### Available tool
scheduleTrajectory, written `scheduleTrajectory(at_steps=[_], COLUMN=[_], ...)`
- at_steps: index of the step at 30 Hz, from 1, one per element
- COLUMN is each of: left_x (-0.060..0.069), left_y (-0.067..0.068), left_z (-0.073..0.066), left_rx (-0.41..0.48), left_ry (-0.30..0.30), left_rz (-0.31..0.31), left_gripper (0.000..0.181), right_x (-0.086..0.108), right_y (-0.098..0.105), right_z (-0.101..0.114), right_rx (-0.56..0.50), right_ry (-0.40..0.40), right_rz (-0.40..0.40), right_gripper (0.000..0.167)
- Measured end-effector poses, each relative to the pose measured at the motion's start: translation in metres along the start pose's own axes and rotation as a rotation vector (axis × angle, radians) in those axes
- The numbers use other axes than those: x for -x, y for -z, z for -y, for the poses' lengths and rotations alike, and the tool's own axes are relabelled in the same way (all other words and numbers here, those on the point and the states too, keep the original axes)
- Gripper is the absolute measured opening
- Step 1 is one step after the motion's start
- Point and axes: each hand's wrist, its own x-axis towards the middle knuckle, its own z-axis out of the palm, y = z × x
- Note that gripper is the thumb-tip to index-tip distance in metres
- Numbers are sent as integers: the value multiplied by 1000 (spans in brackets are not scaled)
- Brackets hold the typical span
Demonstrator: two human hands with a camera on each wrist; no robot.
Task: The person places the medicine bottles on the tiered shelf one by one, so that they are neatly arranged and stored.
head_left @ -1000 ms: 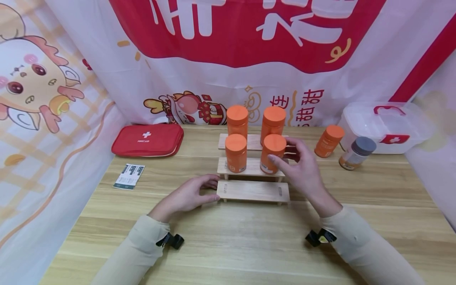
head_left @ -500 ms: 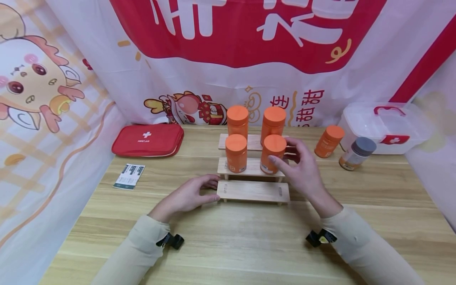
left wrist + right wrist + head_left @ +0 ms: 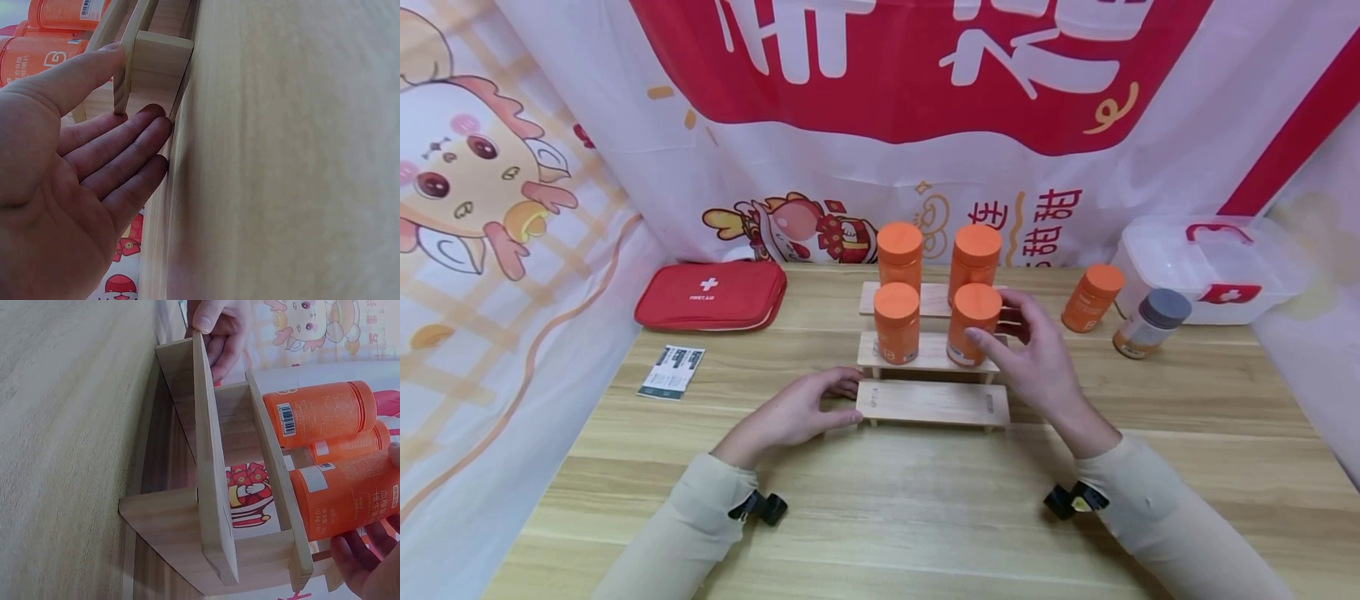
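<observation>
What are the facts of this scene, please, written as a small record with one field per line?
Left hand: holds the left end of the lowest step of the wooden stand
Right hand: holds the near right orange bottle, on the middle step
On stand: four orange bottles, two on the middle step, two on the top step
Right of stand: another orange bottle, a grey-capped bottle, a clear box
Left of stand: a red first-aid pouch, a flat printed item

Booth-like, with printed cloth walls (image 3: 820, 162)

Five orange bottles (image 3: 898, 333), one grey-capped bottle (image 3: 1152, 323), three shelves (image 3: 932, 402)
</observation>
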Motion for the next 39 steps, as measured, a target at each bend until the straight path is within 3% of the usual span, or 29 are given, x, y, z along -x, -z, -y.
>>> scheduleTrajectory(at_steps=[8, 25, 33, 39], left_x=[-1, -1, 0, -1], left_y=[-1, -1, -1, 0], left_z=[0, -1, -1, 0], left_rx=[-6, -4, -7, -8], left_ry=[-5, -6, 0, 0], left_rz=[0, -1, -1, 0], left_gripper=[62, 62, 63, 63], right_x=[2, 19, 29, 36], right_y=[8, 48, 74, 91], right_z=[0, -15, -30, -43], right_rx=[-27, 5, 68, 114], right_ry=[-33, 116, 84, 46], right_rz=[26, -34, -120, -140], right_gripper=[70, 58, 52, 55])
